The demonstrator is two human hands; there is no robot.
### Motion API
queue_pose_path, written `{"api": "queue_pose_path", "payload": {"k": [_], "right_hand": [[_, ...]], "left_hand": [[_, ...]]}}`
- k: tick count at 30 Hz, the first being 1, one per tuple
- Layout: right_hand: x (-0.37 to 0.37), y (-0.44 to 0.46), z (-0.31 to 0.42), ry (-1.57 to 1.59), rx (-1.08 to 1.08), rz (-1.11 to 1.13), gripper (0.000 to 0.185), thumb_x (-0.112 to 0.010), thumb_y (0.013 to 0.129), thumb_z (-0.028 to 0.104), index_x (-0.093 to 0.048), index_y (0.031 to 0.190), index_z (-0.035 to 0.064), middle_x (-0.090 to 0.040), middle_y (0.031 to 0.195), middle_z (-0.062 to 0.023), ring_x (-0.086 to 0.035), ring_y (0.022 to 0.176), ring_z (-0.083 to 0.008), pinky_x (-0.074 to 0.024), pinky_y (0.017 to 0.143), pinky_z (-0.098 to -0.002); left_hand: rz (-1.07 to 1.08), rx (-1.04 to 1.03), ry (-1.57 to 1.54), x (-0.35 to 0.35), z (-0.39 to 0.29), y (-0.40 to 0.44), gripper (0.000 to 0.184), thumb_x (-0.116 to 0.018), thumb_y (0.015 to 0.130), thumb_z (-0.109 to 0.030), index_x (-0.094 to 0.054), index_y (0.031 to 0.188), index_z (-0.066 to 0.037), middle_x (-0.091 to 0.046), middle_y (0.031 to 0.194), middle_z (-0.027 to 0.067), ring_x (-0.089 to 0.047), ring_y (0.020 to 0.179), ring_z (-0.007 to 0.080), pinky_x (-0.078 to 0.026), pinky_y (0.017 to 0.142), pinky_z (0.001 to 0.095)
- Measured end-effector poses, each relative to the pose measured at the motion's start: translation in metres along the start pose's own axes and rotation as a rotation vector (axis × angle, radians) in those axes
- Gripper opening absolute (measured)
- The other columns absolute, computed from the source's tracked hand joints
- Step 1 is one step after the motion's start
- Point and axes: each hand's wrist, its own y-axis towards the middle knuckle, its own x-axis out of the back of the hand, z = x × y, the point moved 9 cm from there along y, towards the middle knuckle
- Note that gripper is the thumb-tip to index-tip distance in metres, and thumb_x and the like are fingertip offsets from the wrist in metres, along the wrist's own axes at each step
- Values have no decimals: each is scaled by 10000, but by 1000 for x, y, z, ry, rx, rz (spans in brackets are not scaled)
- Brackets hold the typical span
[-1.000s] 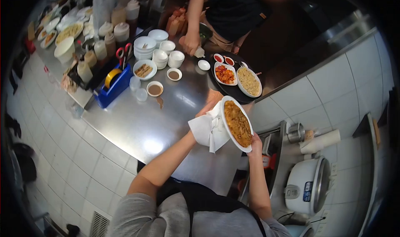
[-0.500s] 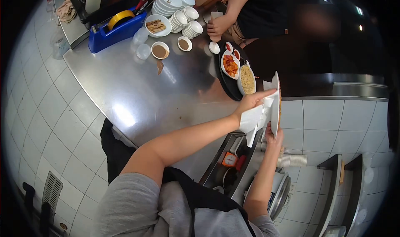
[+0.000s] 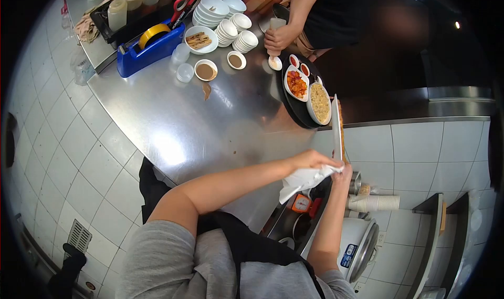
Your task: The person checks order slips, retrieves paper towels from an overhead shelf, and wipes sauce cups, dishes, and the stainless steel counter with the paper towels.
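My right hand (image 3: 342,176) grips the lower edge of a white plate (image 3: 336,128), which is tilted up nearly edge-on. A strip of browned food (image 3: 343,133) shows along its far side; I cannot make out what it is. In my left hand (image 3: 314,161) is a crumpled white paper towel (image 3: 305,182), held against the plate's lower end beside my right hand. The plate stands at the right end of the steel counter, close to a black tray (image 3: 294,111) bearing an oval dish of rice (image 3: 318,102) and a dish of red-orange food (image 3: 296,84).
Across the counter (image 3: 220,120), a co-worker's hand (image 3: 281,39) holds a squeeze bottle over a small white bowl (image 3: 275,63). A blue tape dispenser (image 3: 149,52), stacked bowls (image 3: 227,32) and sauce bowls (image 3: 206,70) stand at the back left. An orange scale (image 3: 301,203) sits below.
My left hand has drawn the paper towel down from behind the plate to its lower edge, beside my right hand. The plate has moved slightly left and turned more edge-on.
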Motion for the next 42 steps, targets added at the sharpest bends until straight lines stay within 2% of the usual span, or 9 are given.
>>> {"api": "queue_pose_path", "payload": {"k": [1,5,8,11,19,27,32,39,42], "right_hand": [[9,7,-7,65,-30,-17,281,-357,922,127,-526,1074,-39,-617,937,-147,-626,755,-222,-537,628,-352],[10,8,-23,192,-181,388,274,-367,912,111,-484,1114,-30,-616,987,-155,-632,874,-261,-542,755,-382],[-2,-9,-17,65,-48,96,283,-347,903,102,-465,1115,-44,-592,1062,-180,-609,979,-298,-523,841,-426],[-20,-24,-16,92,-17,12,230,-358,925,139,-519,1001,-5,-633,911,-143,-641,772,-253,-563,636,-341],[0,-9,-30,13,204,0,273,-313,897,46,-435,1113,-68,-570,1070,-213,-615,944,-322,-536,796,-429],[36,-41,-148,-57,165,-281,365,-354,897,-10,-378,1260,-47,-512,1193,-175,-554,1064,-279,-464,882,-404],[39,-55,-195,0,222,-407,395,-403,890,3,-386,1281,-45,-537,1162,-157,-555,1023,-260,-441,866,-356],[38,-51,-180,-1087,223,-388,429,-476,877,69,-402,1269,-87,-517,1135,-225,-510,1035,-347,-396,905,-412],[-22,-127,-131,-1136,622,-370,446,-491,910,203,-413,1283,-29,-450,1253,-206,-420,1154,-335,-342,958,-433]], "left_hand": [[2,13,-109,8,-5,-9,422,-514,861,32,-512,1276,-44,-510,1311,67,-523,1129,126,-425,893,197],[-286,5,-803,63,8,-28,431,-524,877,-28,-467,1304,-34,-619,1094,70,-633,858,129,-532,728,244],[-525,67,-927,70,7,-17,225,-562,887,-115,-636,1081,-27,-647,900,26,-630,666,105,-517,571,239],[-484,134,-870,49,-16,-18,239,-554,899,-135,-625,1097,-22,-655,858,25,-630,639,109,-514,558,238],[-192,230,-317,30,1,-37,398,-599,860,-91,-540,1252,-55,-631,988,35,-603,768,83,-485,651,212],[-613,311,-666,113,-25,-107,295,-504,905,-177,-582,1137,-12,-640,1035,113,-639,890,205,-533,792,342],[-473,282,-961,110,-19,-104,272,-497,911,-215,-596,1079,-25,-650,987,108,-645,853,215,-538,773,355],[-607,255,-1024,101,-16,-93,270,-472,925,-301,-610,902,-71,-665,842,96,-650,751,242,-544,708,391],[-692,138,-919,99,-36,-85,253,-484,922,-288,-614,908,-71,-665,845,96,-651,754,237,-542,702,385]]}}
